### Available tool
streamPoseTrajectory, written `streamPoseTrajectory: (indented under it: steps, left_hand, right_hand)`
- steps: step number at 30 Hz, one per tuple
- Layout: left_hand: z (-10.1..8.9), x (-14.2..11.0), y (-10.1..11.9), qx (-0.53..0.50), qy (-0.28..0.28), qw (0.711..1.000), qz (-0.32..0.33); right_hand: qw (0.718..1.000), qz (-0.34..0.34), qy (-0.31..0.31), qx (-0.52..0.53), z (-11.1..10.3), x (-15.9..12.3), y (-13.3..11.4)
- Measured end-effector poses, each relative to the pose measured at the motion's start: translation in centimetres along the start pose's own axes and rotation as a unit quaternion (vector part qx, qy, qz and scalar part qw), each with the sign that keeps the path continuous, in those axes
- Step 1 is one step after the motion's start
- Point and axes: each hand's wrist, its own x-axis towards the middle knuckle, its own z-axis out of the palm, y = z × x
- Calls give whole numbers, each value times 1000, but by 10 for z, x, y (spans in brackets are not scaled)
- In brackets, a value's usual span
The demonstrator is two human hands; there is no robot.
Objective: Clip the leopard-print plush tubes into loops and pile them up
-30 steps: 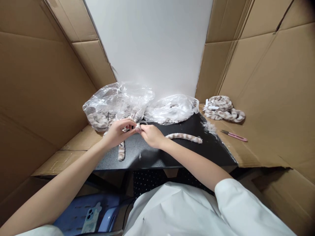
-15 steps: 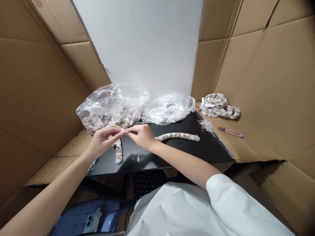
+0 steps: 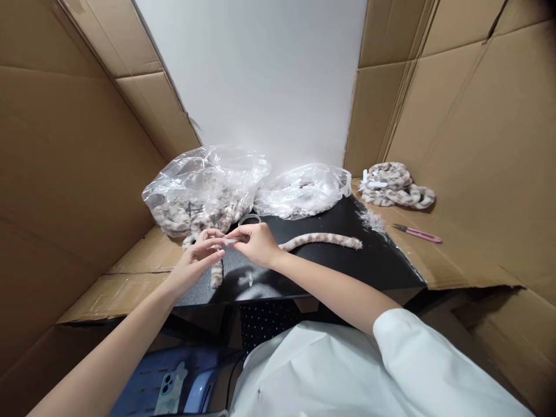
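Right hand (image 3: 258,243) pinches a small whitish piece (image 3: 231,241); left hand (image 3: 197,259) meets it, apparently steadying; its grip I cannot determine.

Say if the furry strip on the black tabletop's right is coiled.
Not coiled: the furry strip shows one gentle curve, left end hidden.

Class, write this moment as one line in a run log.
right hand: pinching small pale piece | left hand: at it, grip unclear | black table: furry strip | cardboard at right: furry bundle, pink snips
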Motion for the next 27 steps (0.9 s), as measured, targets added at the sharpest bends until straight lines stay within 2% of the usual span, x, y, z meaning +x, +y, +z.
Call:
streamPoseTrajectory:
  steps: [5, 8, 12, 15, 18, 21, 25, 27]
  left_hand:
    - [2, -1, 9, 125, -21, 990, 56]
    - [10, 1, 13, 160, -43, 982, 89]
    - [19, 7, 12, 183, -42, 976, 115]
    - [19, 10, 5, 169, -51, 979, 100]
    - [14, 14, -3, 146, -8, 986, 75]
    - [11, 19, -8, 120, 30, 991, 43]
    - [14, 22, -10, 91, -7, 996, -4]
    - [17, 21, -9, 65, 12, 998, -22]
  right_hand:
    - [999, -17, -37, -26, 3, -1, 6]
    - [997, -24, -71, -33, 10, 0, 12]
    - [993, -18, -113, -23, 13, 4, 21]
    - [992, -38, -110, -46, 6, 4, 25]
    - [991, -47, -108, -69, -8, 0, 27]
    - [989, -26, -115, -89, -16, -4, 32]
    - [987, 8, -121, -106, -7, -4, 40]
    - [986, 21, -113, -117, 1, -2, 42]
